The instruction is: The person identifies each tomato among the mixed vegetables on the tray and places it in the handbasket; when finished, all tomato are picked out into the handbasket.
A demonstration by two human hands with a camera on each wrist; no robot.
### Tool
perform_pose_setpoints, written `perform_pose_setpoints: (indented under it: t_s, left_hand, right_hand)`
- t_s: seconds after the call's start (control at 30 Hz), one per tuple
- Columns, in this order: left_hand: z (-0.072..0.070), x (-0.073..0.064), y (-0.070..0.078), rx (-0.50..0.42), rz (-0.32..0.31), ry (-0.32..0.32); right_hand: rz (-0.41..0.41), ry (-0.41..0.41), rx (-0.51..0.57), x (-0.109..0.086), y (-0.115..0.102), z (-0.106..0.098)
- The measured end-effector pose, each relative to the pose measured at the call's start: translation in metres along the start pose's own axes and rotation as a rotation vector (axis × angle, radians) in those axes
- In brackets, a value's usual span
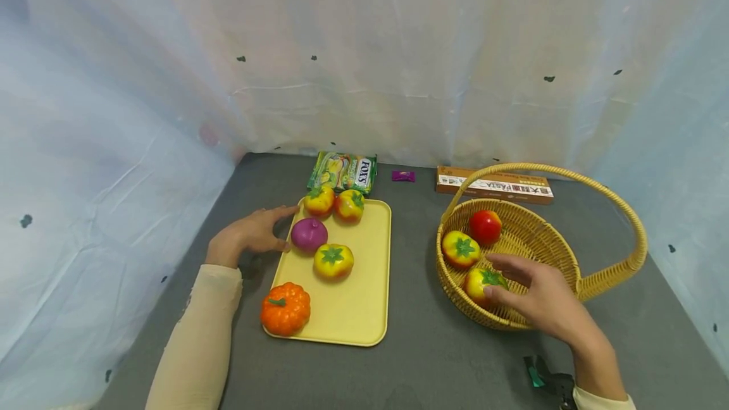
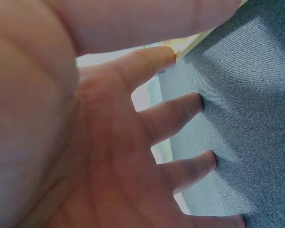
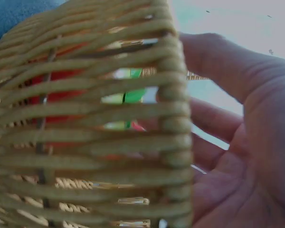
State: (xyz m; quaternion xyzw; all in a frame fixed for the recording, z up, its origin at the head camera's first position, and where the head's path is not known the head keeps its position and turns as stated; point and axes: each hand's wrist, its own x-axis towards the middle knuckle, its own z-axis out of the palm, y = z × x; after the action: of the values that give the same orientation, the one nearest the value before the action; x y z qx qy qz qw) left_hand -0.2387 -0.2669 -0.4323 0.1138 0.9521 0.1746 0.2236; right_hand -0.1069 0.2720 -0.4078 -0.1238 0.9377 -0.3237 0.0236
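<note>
A yellow tray holds a purple onion, an orange pumpkin and several persimmons, one of them a yellow persimmon with a green calyx. My left hand is at the tray's left edge, fingers spread, with nothing in it. In the left wrist view its fingertips meet the grey cloth. At the right, my right hand reaches over the rim of a wicker basket, thumb and fingers around the near persimmon. The wicker partly hides these fingers in the right wrist view. Another persimmon and a red apple lie beside it.
Behind the tray lies a green FOX'S packet, with a small purple wrapped sweet to its right. A brown pasta box lies behind the basket. The basket's tall handle arches over its right side. Pale curtains bound the table.
</note>
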Motion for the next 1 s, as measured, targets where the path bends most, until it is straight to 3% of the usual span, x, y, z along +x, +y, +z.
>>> perform_pose_setpoints:
  t_s: [0.13, 0.3, 0.47, 0.63, 1.0]
  left_hand:
    - [0.000, -0.001, 0.000, -0.002, 0.006, 0.002]
    - [0.000, -0.001, 0.001, 0.002, 0.008, 0.005]
    - [0.000, -0.001, 0.000, 0.006, 0.012, 0.008]
    - [-0.001, -0.001, 0.000, 0.003, 0.013, 0.006]
    - [0.002, 0.001, -0.003, -0.005, 0.041, 0.016]
  right_hand:
    - [-0.052, 0.065, 0.023, 0.001, -0.004, 0.004]
    - [-0.145, 0.103, 0.166, 0.008, -0.013, 0.012]
    - [-0.228, 0.063, 0.312, 0.022, -0.031, 0.023]
    - [-0.273, 0.004, 0.337, 0.037, -0.053, 0.037]
    - [-0.331, -0.164, 0.507, 0.070, -0.093, 0.077]
